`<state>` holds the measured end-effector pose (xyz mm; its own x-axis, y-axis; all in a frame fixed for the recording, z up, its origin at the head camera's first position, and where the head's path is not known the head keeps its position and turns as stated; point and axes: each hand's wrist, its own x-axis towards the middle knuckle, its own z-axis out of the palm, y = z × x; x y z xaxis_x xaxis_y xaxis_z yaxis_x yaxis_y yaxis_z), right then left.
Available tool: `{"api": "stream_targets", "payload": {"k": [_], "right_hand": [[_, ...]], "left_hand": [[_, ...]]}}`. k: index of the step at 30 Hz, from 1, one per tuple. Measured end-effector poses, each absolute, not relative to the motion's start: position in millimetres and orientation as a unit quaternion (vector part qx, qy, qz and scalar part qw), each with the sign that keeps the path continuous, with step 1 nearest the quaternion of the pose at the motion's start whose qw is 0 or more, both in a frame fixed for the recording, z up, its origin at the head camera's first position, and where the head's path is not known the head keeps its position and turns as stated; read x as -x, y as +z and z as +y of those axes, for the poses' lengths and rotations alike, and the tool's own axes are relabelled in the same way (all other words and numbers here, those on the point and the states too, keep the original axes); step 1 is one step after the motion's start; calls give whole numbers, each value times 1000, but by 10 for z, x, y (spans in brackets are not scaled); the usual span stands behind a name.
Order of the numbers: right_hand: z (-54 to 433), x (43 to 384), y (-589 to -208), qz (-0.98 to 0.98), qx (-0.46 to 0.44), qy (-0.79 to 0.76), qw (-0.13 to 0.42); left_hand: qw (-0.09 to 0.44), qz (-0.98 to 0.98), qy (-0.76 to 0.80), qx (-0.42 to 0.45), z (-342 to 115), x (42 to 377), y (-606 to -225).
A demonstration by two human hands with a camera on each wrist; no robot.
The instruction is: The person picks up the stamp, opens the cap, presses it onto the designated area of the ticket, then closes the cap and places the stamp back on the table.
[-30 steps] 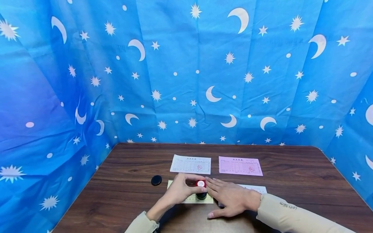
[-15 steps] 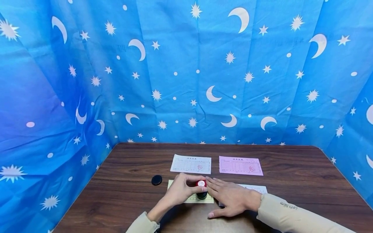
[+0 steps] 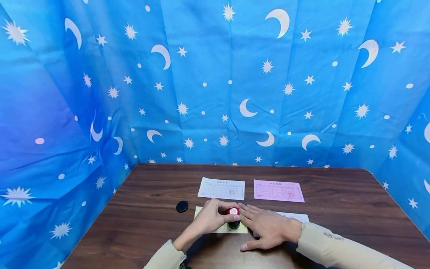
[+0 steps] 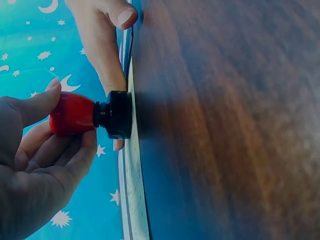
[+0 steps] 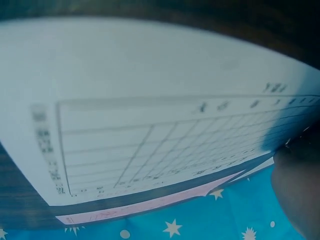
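A stamp (image 3: 233,212) with a red handle and a black base stands upright on a yellow form slip (image 3: 221,229). My left hand (image 3: 209,218) grips the red handle between thumb and fingers. In the left wrist view the stamp's black base (image 4: 119,115) meets the paper, so its face is hidden. My right hand (image 3: 267,226) lies flat, palm down, with fingers stretched towards the stamp and their tips close beside it. Under and beyond that hand is a white printed form (image 3: 299,216), which fills much of the right wrist view.
A round black cap (image 3: 182,206) lies left of the yellow slip. Farther back on the wooden table (image 3: 154,186) are a white slip (image 3: 218,188) and a pink slip (image 3: 275,190), each with a red stamp mark. Blue curtain (image 3: 201,56) with moons and stars hangs behind.
Both hands and the stamp keep the same place on the papers. Only the head view has shifted slightly.
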<state>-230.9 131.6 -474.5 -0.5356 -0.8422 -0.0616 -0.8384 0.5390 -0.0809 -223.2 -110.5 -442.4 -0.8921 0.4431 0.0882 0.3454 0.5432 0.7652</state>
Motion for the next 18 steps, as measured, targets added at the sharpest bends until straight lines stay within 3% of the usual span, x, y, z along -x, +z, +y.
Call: {"api": "stream_targets", "payload": {"k": [18], "right_hand": [[1316, 2282, -4719, 877, 477, -20, 50]], "left_hand": [[64, 878, 422, -216, -1077, 2200, -4401]]}}
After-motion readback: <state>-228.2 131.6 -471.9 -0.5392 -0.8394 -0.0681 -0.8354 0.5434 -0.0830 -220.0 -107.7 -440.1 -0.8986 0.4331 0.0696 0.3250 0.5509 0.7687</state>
